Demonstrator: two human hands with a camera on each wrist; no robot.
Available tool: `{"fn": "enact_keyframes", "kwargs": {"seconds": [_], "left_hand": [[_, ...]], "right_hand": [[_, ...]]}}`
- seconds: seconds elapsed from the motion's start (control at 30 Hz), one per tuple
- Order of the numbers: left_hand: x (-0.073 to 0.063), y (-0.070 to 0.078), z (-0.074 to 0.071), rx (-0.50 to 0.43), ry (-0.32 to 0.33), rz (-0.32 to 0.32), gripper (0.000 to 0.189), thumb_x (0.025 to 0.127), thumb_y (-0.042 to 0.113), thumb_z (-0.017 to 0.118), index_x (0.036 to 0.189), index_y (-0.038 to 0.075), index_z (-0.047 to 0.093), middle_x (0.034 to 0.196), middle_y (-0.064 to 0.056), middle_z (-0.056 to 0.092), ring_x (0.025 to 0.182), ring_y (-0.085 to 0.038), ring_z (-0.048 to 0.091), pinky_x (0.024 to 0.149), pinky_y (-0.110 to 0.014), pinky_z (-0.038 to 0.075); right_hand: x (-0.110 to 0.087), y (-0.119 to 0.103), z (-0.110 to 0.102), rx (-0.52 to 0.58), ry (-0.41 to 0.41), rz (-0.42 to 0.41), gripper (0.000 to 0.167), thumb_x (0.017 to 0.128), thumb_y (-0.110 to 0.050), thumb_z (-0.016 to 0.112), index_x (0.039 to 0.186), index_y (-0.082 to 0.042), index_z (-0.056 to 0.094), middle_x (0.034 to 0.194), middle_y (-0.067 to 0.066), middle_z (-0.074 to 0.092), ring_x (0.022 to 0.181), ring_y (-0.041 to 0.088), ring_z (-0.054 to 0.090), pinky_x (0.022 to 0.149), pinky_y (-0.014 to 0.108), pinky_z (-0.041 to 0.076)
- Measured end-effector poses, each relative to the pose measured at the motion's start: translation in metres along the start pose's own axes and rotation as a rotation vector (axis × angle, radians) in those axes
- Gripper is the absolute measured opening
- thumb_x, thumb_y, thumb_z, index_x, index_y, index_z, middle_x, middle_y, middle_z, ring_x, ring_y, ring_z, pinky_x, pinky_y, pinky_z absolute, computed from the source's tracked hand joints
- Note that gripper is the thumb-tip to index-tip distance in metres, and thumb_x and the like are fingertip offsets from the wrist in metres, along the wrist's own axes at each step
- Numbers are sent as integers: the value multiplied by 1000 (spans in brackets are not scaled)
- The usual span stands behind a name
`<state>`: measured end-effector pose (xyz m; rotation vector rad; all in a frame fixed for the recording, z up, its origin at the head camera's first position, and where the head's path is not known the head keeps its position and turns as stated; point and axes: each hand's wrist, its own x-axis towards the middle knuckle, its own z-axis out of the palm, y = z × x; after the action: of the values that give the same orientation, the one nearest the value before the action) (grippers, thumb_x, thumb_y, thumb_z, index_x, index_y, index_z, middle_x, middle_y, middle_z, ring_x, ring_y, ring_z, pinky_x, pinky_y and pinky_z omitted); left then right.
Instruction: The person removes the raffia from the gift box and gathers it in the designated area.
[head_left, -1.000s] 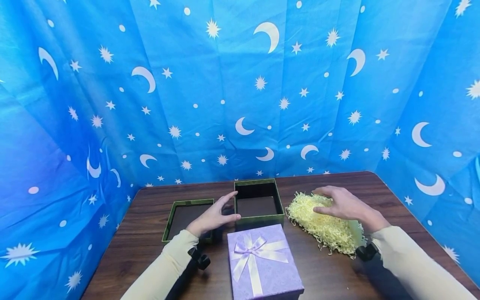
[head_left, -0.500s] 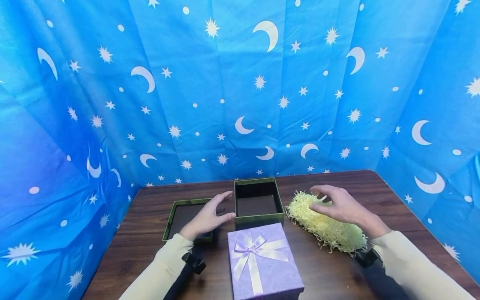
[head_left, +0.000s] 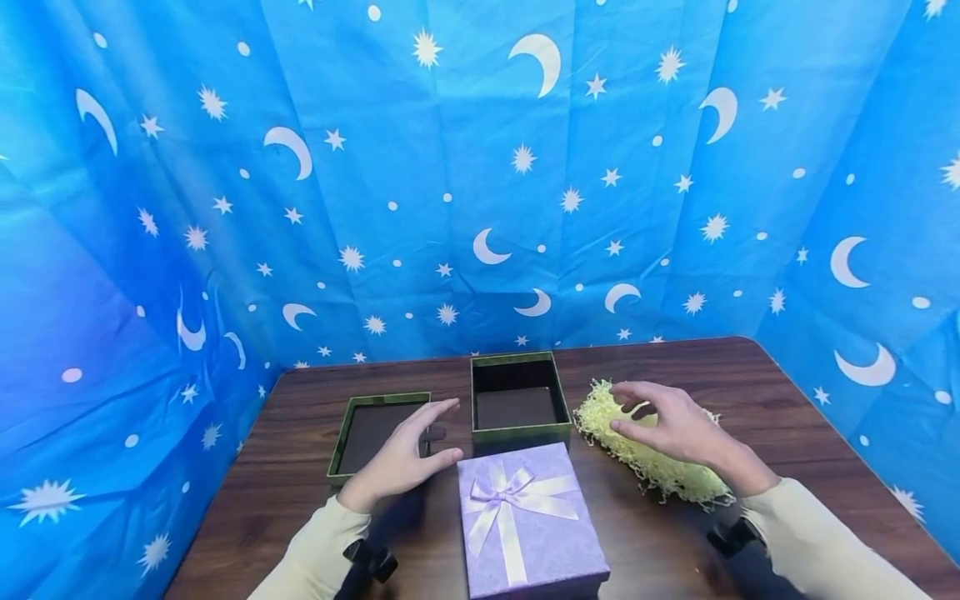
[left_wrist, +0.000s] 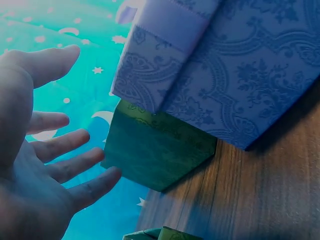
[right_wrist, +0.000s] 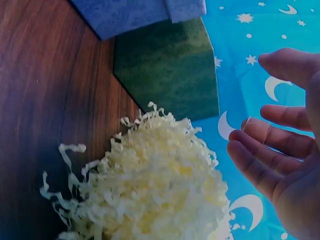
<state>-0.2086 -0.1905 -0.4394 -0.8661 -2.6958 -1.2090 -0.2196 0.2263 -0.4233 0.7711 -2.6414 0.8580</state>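
A lidded purple gift box (head_left: 547, 542) with a pale ribbon bow stands at the front middle of the table. Behind it is a green-rimmed box (head_left: 521, 432), its top uncovered and its inside dark. My left hand (head_left: 397, 458) holds nothing; its fingers are spread left of the purple box, overlapping the shallow green lid (head_left: 345, 442) in the head view. Over the heap of pale yellow shredded paper (right_wrist: 160, 185) hovers my right hand (head_left: 671, 423), fingers loosely bent and nothing in them. The left wrist view shows the purple box's patterned side beside the left hand's fingers.
The wooden table (head_left: 637, 542) ends at a back edge with rounded corners. A blue cloth (head_left: 420, 150) with moons and stars hangs behind it and on both sides.
My left hand has drawn back toward me and left, away from the green box. The right hand has shifted slightly left over the shredded paper. The boxes stay in place.
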Motion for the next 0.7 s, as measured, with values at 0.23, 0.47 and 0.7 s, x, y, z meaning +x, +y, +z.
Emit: {"fn": "enact_keyframes", "kwargs": {"seconds": [0.23, 0.47, 0.7], "left_hand": [[-11, 3, 1, 26, 36, 32, 67, 88, 41, 71, 147, 27, 42, 144, 2, 50, 136, -20, 44, 105, -54, 42], [-27, 2, 3, -71, 28, 28, 67, 88, 28, 73, 147, 24, 40, 140, 0, 50, 120, -27, 56, 94, -44, 53], [-41, 11, 7, -180, 38, 11, 67, 89, 28, 73, 147, 24, 39, 132, 2, 53, 108, -29, 61, 90, -37, 56]], "right_hand": [[-8, -6, 7, 35, 14, -42, 45, 85, -26, 76, 122, -4, 63, 104, 9, 71, 88, 22, 67, 75, 40, 59], [-19, -11, 11, 126, 14, -29, 42, 85, -21, 75, 121, -2, 63, 101, 9, 70, 86, 23, 68, 75, 37, 60], [-27, -21, 16, 182, -16, -6, 40, 87, -21, 74, 122, -5, 63, 103, 8, 70, 87, 21, 68, 75, 37, 59]]}}
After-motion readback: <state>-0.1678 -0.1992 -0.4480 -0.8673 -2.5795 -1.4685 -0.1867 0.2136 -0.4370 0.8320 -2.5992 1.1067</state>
